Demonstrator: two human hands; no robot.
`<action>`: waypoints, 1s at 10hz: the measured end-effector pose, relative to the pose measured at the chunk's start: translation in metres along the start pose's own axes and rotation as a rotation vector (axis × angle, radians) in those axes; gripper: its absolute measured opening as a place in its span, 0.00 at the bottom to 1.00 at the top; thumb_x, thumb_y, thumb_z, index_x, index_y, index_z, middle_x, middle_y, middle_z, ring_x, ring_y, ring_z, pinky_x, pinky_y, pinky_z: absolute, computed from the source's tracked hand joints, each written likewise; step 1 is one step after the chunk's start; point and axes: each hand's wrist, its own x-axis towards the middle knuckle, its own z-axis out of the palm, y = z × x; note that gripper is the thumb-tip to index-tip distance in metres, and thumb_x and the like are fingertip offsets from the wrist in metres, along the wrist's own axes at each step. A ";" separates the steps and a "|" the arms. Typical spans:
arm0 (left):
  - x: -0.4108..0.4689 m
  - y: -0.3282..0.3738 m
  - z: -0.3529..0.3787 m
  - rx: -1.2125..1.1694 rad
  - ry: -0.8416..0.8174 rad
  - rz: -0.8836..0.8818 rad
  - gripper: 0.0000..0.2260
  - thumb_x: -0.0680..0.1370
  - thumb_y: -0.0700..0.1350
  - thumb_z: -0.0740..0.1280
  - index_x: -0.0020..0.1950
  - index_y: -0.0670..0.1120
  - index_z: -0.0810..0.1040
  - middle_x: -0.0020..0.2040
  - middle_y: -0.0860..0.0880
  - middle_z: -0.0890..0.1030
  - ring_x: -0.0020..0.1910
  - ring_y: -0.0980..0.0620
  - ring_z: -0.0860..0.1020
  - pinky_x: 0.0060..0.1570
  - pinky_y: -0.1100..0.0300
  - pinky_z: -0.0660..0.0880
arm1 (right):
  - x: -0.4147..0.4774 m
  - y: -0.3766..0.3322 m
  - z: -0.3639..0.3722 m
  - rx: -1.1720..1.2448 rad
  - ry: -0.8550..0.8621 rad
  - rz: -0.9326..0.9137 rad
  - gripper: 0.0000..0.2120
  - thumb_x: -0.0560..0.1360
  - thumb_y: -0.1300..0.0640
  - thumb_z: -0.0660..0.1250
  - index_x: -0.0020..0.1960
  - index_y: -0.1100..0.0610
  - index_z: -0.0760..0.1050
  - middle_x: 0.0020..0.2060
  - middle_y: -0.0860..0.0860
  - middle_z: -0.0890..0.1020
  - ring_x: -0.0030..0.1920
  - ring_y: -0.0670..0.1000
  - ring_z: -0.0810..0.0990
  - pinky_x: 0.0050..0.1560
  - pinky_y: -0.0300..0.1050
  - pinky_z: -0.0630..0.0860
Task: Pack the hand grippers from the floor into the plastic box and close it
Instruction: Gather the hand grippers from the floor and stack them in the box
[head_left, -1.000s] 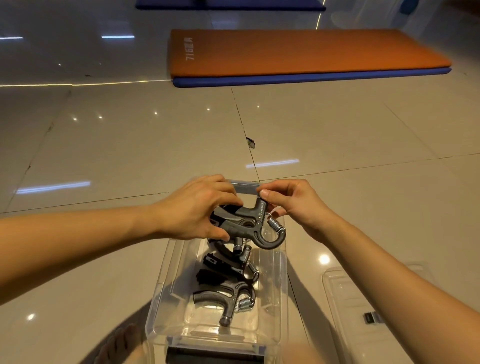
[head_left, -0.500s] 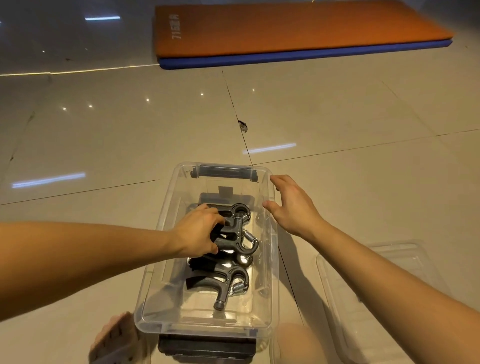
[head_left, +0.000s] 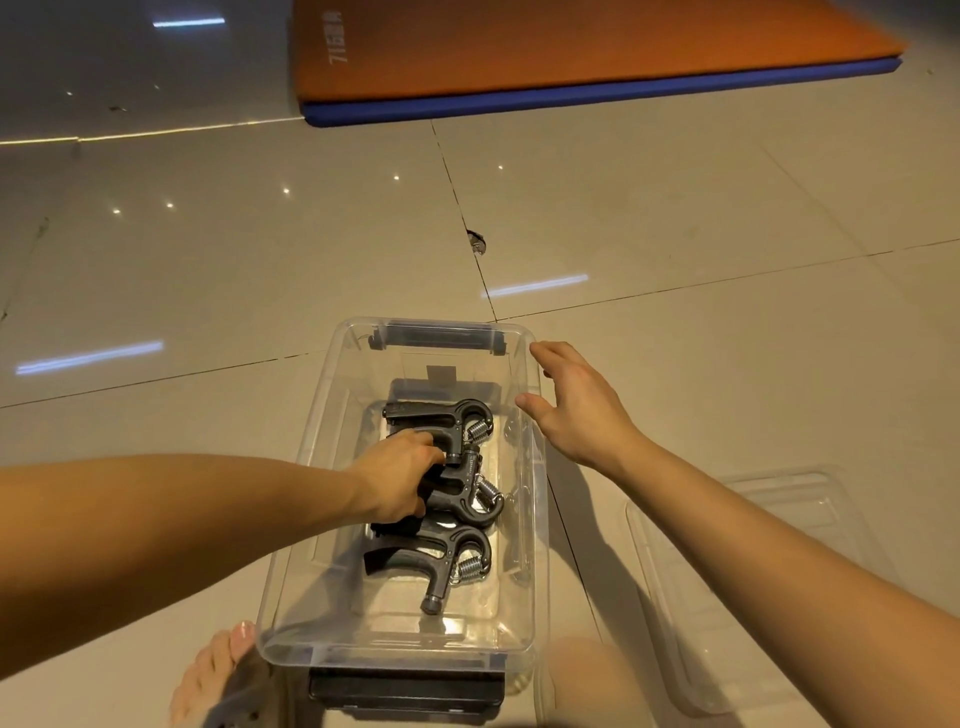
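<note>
Clear plastic box (head_left: 332, 441) on tiled floor (head_left: 208, 270) at frame centre, lid off. Three hand grippers inside, lined up 12-to-6: far gripper (head_left: 447, 413) at 12, middle gripper (head_left: 467, 493) at centre, near gripper (head_left: 441, 558) at 6. Springs all facing 3, handles toward 9, prob. nested that way to save room & keep the stack low enough for the lid. Left hand (head_left: 395, 480) down in box from 9, curled round handle of middle gripper, apparently seating it betw. the other two. Right hand (head_left: 576, 410) open, fingers spread, empty, just outside box's 3 o'clock wall; can't tell if touching rim, likely steadying. Clear lid (head_left: 779, 571) flat on floor at 4, within right hand's reach for closing. No grippers visible loose on floor, so packing looks nearly done.
</note>
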 end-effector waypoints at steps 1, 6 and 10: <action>0.004 -0.002 -0.001 0.005 -0.023 0.008 0.27 0.71 0.48 0.78 0.69 0.48 0.76 0.64 0.50 0.75 0.64 0.49 0.71 0.65 0.54 0.71 | 0.000 0.001 0.001 0.001 0.002 0.000 0.31 0.79 0.49 0.69 0.78 0.56 0.63 0.73 0.50 0.69 0.68 0.53 0.73 0.65 0.50 0.71; 0.006 -0.004 -0.005 0.066 -0.081 0.016 0.24 0.72 0.43 0.74 0.68 0.47 0.77 0.64 0.49 0.76 0.62 0.47 0.72 0.61 0.56 0.71 | 0.002 0.005 0.003 -0.010 -0.013 0.029 0.32 0.79 0.49 0.69 0.79 0.55 0.62 0.75 0.49 0.67 0.70 0.53 0.72 0.68 0.52 0.71; -0.089 -0.002 -0.111 -0.172 0.237 -0.152 0.30 0.75 0.47 0.75 0.75 0.48 0.70 0.73 0.49 0.73 0.71 0.49 0.70 0.69 0.55 0.69 | -0.011 -0.069 -0.019 -0.116 -0.004 -0.039 0.27 0.77 0.45 0.69 0.72 0.55 0.70 0.67 0.50 0.74 0.66 0.54 0.74 0.64 0.51 0.73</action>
